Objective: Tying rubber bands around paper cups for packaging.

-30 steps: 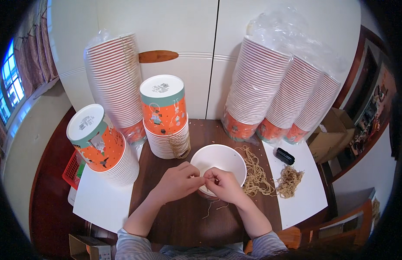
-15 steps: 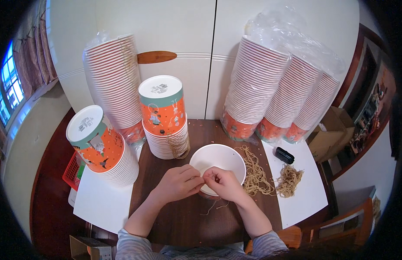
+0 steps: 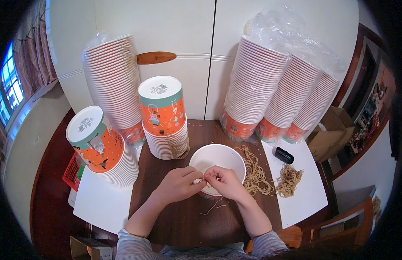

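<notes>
A white paper bucket [image 3: 225,155] stands upright on the brown table, its open mouth towards me. At its near rim my left hand [image 3: 178,185] and my right hand [image 3: 226,181] meet, both closed in a pinch with fingertips almost touching. A thin bit of tan string shows between the fingertips. Loose ends of string [image 3: 214,207] hang against the bucket's near side, below the hands. Right beside the bucket lies a heap of tan string [image 3: 255,175]. A small dark hole shows in the far rim. My fingers hide part of the near rim.
Upside-down orange buckets in stacks stand at left [image 3: 97,149] and behind [image 3: 163,115]; string hangs on the latter. Plastic-wrapped stacks rise at back left [image 3: 112,82] and back right [image 3: 257,82]. A black object [image 3: 284,155] and a string bundle [image 3: 289,181] lie at right.
My fingertips have shifted slightly, and a bit of string now shows between them. The loose ends below the hands have moved a little. The bucket stays in place.
</notes>
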A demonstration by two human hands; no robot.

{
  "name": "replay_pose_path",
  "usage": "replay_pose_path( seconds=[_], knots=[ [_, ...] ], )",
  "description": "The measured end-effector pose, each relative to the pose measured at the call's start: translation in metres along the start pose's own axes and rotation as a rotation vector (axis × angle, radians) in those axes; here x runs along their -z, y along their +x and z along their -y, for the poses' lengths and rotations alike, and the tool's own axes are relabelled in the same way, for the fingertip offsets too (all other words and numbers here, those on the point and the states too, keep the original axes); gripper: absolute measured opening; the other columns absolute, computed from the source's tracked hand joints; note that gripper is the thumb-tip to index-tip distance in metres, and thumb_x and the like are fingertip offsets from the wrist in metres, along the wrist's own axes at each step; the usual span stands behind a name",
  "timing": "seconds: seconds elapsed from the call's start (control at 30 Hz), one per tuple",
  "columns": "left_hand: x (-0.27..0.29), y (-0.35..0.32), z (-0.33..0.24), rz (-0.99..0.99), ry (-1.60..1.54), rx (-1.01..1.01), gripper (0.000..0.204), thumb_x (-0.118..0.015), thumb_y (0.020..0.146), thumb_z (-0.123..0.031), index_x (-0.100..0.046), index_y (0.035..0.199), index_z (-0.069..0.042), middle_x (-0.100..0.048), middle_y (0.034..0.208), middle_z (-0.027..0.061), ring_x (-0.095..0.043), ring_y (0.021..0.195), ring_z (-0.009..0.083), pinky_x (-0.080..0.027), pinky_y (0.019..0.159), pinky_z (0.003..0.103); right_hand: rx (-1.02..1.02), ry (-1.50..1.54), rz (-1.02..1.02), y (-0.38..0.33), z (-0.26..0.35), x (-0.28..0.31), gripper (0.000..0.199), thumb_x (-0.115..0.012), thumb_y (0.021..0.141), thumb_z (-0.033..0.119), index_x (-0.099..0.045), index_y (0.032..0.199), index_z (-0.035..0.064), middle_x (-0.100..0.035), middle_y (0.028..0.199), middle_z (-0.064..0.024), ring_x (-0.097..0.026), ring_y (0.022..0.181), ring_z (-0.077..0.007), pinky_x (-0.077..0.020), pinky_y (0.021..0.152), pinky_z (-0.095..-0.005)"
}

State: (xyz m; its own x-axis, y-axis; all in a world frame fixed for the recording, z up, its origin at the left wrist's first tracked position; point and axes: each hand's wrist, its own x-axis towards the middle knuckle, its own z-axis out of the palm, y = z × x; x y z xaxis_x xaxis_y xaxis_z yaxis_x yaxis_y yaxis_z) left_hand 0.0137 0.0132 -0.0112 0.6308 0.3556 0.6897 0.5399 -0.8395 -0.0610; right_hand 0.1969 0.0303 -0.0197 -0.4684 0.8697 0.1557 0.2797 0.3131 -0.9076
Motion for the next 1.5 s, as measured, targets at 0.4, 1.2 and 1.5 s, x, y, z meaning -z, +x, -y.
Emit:
replay_pose_path(
  seconds=[0.4, 1.2, 1.5],
  knots=[
    [0.001, -0.003, 0.004, -0.022, -0.657, 0.564, 0.011, -0.065, 0.067, -0.005, -0.059, 0.077, -0.008, -0.055, 0.076, 0.0008, -0.052, 0.063, 0.01, -0.042, 0.051, 0.022, 0.019, 0.005, 0.012, -0.001, 0.004, 0.003, 0.011, -0.055, 0.079, 0.014, -0.056, 0.084, 0.0035, -0.057, 0.069, -0.0022, -0.051, 0.058, -0.0089, -0.0414, 0.053, -0.0239],
    [0.011, 0.001, -0.008, 0.052, -0.622, 0.668, 0.009, -0.063, 0.068, -0.003, -0.059, 0.076, -0.004, -0.053, 0.068, 0.0054, -0.054, 0.058, 0.0117, -0.044, 0.051, 0.023, 0.021, -0.063, 0.007, -0.003, 0.012, 0.002, 0.013, -0.061, 0.076, 0.017, -0.06, 0.081, 0.005, -0.054, 0.062, -0.0027, -0.046, 0.049, -0.0071, -0.0373, 0.045, -0.0235],
    [0.01, 0.0, -0.009, 0.009, -0.6, 0.715, 0.01, -0.063, 0.068, -0.004, -0.058, 0.077, -0.003, -0.053, 0.068, 0.0056, -0.054, 0.056, 0.0113, -0.044, 0.051, 0.022, 0.166, -0.084, -0.063, -0.001, 0.008, 0.0, 0.008, -0.062, 0.074, 0.012, -0.061, 0.079, 0.0057, -0.055, 0.067, -0.0041, -0.047, 0.052, -0.009, -0.0376, 0.047, -0.0233]
  ],
)
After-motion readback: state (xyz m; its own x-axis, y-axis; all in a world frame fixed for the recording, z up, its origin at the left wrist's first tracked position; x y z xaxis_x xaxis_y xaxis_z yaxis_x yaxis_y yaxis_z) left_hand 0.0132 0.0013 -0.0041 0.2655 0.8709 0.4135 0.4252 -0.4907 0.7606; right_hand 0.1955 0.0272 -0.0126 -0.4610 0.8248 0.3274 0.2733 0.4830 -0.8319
